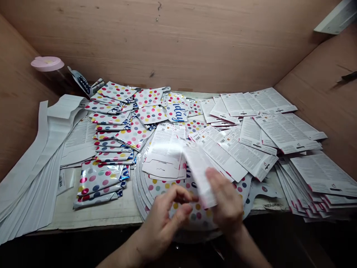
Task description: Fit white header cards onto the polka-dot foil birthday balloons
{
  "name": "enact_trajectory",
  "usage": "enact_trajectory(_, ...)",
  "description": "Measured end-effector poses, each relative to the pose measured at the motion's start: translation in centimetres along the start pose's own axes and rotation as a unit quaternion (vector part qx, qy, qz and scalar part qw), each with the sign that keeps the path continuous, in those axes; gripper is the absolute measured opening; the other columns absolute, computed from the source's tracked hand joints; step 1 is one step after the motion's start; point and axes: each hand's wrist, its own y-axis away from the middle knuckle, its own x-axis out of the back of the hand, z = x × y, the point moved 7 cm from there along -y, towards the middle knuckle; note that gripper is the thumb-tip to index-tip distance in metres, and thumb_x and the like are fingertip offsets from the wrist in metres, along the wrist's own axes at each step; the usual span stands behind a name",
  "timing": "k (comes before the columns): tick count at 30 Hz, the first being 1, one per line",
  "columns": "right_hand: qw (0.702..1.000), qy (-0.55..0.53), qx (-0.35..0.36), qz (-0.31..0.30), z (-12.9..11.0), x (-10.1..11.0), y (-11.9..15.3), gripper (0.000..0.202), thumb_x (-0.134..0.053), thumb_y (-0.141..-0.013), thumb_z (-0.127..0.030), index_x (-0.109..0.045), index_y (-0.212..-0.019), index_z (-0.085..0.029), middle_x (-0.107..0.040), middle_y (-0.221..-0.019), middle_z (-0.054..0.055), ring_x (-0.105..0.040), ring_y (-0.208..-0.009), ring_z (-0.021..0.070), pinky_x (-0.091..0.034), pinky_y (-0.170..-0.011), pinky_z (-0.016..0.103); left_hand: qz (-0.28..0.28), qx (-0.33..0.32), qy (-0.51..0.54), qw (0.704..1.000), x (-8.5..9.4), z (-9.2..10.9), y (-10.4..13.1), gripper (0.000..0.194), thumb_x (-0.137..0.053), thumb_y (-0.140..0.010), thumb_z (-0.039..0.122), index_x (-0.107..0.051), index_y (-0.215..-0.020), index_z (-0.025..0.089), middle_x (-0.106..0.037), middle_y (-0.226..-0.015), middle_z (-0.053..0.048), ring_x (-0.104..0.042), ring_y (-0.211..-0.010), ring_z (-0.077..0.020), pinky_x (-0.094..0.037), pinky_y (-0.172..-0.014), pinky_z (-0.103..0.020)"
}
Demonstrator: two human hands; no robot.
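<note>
My right hand grips a white printed card along its right edge, holding it tilted; motion blurs both. To its left my left hand is open and half curled, thumb and fingers apart with nothing between them. Beneath both hands lies a stack of round, flat foil balloons with coloured dots. On top of that stack, just beyond my left hand, rests a small pile of white cards with slots. More printed cards overlap to the right of it.
Folded dotted foil packets are piled on the left of the table. Long white paper strips lie at the far left, below a cup with a pink lid. Fanned cards cover the right side. Wooden panels enclose the table.
</note>
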Motion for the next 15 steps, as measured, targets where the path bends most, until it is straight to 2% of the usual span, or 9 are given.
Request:
enact_trajectory(1, 0.999, 0.034, -0.012, 0.029, 3.1, 1.1, -0.6, 0.055, -0.05, -0.095, -0.017, -0.038, -0.148, -0.018, -0.06, -0.131, 0.014, -0.056, -0.121, 0.0289, -0.05, -0.097, 0.046, 0.012, 0.0, -0.06, 0.998, 0.8, -0.8, -1.0, 0.035, -0.046, -0.092, 0.052, -0.058, -0.109, 0.023, -0.063, -0.105, -0.009, -0.059, -0.097, -0.0251, -0.052, -0.085, -0.04)
enact_trajectory(2, 0.994, 0.082, -0.04, 0.057, 7.1, 2.5, -1.2, 0.051, -0.052, -0.095, -0.017, -0.044, -0.145, -0.019, -0.061, -0.13, 0.013, -0.059, -0.117, 0.0272, -0.05, -0.095, 0.043, 0.075, 0.011, -0.15, 0.986, 2.5, -1.8, -2.1, 0.046, -0.047, -0.09, 0.056, -0.056, -0.119, 0.022, -0.06, -0.116, -0.012, -0.056, -0.107, -0.0295, -0.048, -0.091, -0.046)
enact_trajectory(3, 0.985, 0.133, -0.074, 0.083, 11.5, 4.1, -1.9, 0.045, -0.053, -0.095, -0.019, -0.051, -0.14, -0.016, -0.061, -0.131, 0.015, -0.058, -0.118, 0.0282, -0.047, -0.097, 0.043, 0.158, 0.048, -0.264, 0.95, 4.6, -3.1, -3.0, 0.057, -0.05, -0.086, 0.06, -0.053, -0.125, 0.018, -0.055, -0.123, -0.016, -0.05, -0.115, -0.0349, -0.043, -0.097, -0.052)
enact_trajectory(4, 0.974, 0.177, -0.116, 0.083, 16.2, 5.6, -2.6, 0.04, -0.051, -0.096, -0.023, -0.058, -0.134, -0.013, -0.059, -0.132, 0.016, -0.055, -0.121, 0.0299, -0.042, -0.097, 0.045, 0.208, 0.093, -0.365, 0.903, 6.2, -4.3, -3.8, 0.072, -0.056, -0.079, 0.065, -0.052, -0.128, 0.013, -0.051, -0.127, -0.021, -0.045, -0.119, -0.041, -0.04, -0.098, -0.057)
enact_trajectory(6, 0.945, 0.228, -0.232, 0.03, 25.7, 8.1, -4.0, 0.039, -0.047, -0.097, -0.035, -0.066, -0.124, -0.013, -0.061, -0.131, 0.013, -0.044, -0.13, 0.031, -0.035, -0.094, 0.048, 0.227, 0.141, -0.476, 0.838, 8.2, -6.4, -5.4, 0.086, -0.06, -0.073, 0.07, -0.049, -0.132, 0.008, -0.048, -0.128, -0.023, -0.044, -0.117, -0.0442, -0.04, -0.096, -0.058)
enact_trajectory(9, 0.924, 0.22, -0.312, -0.03, 35.0, 10.7, -5.8, 0.042, -0.046, -0.093, -0.046, -0.074, -0.105, -0.018, -0.069, -0.115, 0.011, -0.049, -0.125, 0.0293, -0.035, -0.08, 0.05, 0.217, 0.154, -0.523, 0.81, 9.2, -7.6, -6.7, 0.083, -0.063, -0.069, 0.07, -0.054, -0.127, 0.012, -0.051, -0.117, -0.019, -0.049, -0.109, -0.0402, -0.044, -0.092, -0.051)
enact_trajectory(12, 0.893, 0.225, -0.386, -0.044, 38.7, 11.4, -6.2, 0.057, -0.048, -0.09, -0.054, -0.074, -0.068, -0.008, -0.068, -0.109, 0.021, -0.056, -0.115, 0.0369, -0.034, -0.068, 0.055, 0.22, 0.167, -0.502, 0.819, 9.7, -7.6, -6.7, 0.075, -0.066, -0.07, 0.065, -0.056, -0.123, 0.013, -0.054, -0.111, -0.016, -0.051, -0.108, -0.0385, -0.044, -0.092, -0.048)
enact_trajectory(14, 0.872, 0.247, -0.422, -0.025, 38.2, 11.0, -5.6, 0.07, -0.045, -0.091, -0.057, -0.065, -0.051, -0.003, -0.059, -0.122, 0.029, -0.048, -0.122, 0.0472, -0.029, -0.066, 0.061, 0.245, 0.166, -0.448, 0.844, 10.0, -7.3, -6.5, 0.074, -0.073, -0.066, 0.057, -0.054, -0.121, 0.012, -0.055, -0.113, -0.017, -0.05, -0.112, -0.0398, -0.041, -0.096, -0.05)
enact_trajectory(15, 0.869, 0.258, -0.422, -0.024, 37.2, 10.2, -5.3, 0.072, -0.041, -0.093, -0.057, -0.065, -0.051, -0.003, -0.053, -0.131, 0.03, -0.04, -0.127, 0.0503, -0.027, -0.067, 0.064, 0.264, 0.162, -0.399, 0.863, 10.2, -7.1, -6.3, 0.07, -0.076, -0.063, 0.051, -0.055, -0.118, 0.012, -0.056, -0.113, -0.017, -0.049, -0.114, -0.0408, -0.04, -0.098, -0.052)
